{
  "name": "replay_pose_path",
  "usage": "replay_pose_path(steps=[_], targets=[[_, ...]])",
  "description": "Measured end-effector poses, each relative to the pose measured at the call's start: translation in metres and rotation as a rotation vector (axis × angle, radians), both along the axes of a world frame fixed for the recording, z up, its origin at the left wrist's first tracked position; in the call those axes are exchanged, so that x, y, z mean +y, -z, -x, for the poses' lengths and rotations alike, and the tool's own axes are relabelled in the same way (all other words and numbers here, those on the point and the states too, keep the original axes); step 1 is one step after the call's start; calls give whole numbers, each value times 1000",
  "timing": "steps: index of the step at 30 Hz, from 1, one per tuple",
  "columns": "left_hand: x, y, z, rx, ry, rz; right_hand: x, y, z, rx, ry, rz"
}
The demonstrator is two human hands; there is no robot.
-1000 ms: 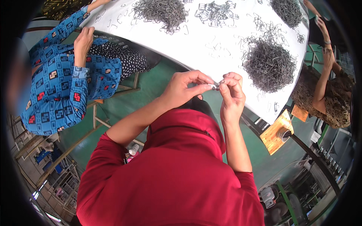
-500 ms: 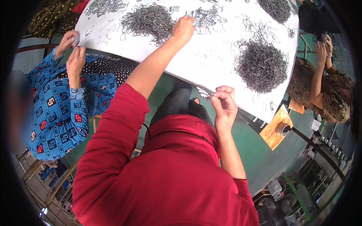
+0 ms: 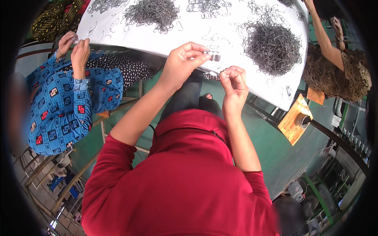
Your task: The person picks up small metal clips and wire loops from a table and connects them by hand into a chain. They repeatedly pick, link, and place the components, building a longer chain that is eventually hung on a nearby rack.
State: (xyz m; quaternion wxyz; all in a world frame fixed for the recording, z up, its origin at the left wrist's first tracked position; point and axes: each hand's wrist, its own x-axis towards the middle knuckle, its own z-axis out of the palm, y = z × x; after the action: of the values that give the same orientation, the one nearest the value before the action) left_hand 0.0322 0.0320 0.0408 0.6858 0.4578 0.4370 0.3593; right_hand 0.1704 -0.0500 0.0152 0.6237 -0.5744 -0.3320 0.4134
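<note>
My left hand (image 3: 183,65) is over the near edge of the white table (image 3: 189,33). Its thumb and fingers pinch a small grey slotted metal piece (image 3: 215,56). Just right of it, my right hand (image 3: 235,83) is closed at the fingertips on a short row of small metal links (image 3: 210,76), which lies at the table edge pointing toward the left hand. The two hands are close together but apart. How the links join is too small to tell. A few loose bent wire hooks (image 3: 212,38) lie beyond my left hand.
Heaps of grey wire hooks stand right (image 3: 273,49) and far left (image 3: 152,15); more slotted metal pieces (image 3: 206,6) lie between them. A co-worker in a blue patterned sleeve (image 3: 80,106) sits left, another person's arm (image 3: 325,41) reaches in right. A wooden stool (image 3: 291,126) carries a round tin.
My left hand has come back from the far pieces to beside my right hand, with a slotted metal piece in its fingers. My right hand still holds the row of links.
</note>
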Motion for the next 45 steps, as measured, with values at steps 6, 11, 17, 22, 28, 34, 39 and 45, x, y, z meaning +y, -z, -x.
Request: replay_pose_path(steps=[6,11,17,22,28,34,39,45], targets=[[-35,-18,-1,-125,-59,23,-9,-6,4,47,-7,-32],[-39,-19,3,-73,-41,-50,-11,-6,2,-3,-99,-13],[-31,-14,18,143,133,-202,6,-3,-25,-75,-514,109],[-31,-9,26,254,148,-166,90,17,-76,-477,-616,249],[-26,-4,31,257,167,-198,218,59,-117,-1230,-623,344],[-26,4,35,226,124,-191,246,83,-109,-1714,-898,166],[-31,4,39,204,98,-174,242,63,-106,-1794,-886,15],[-43,13,35,161,-19,-178,171,13,-81,-789,-490,214]])
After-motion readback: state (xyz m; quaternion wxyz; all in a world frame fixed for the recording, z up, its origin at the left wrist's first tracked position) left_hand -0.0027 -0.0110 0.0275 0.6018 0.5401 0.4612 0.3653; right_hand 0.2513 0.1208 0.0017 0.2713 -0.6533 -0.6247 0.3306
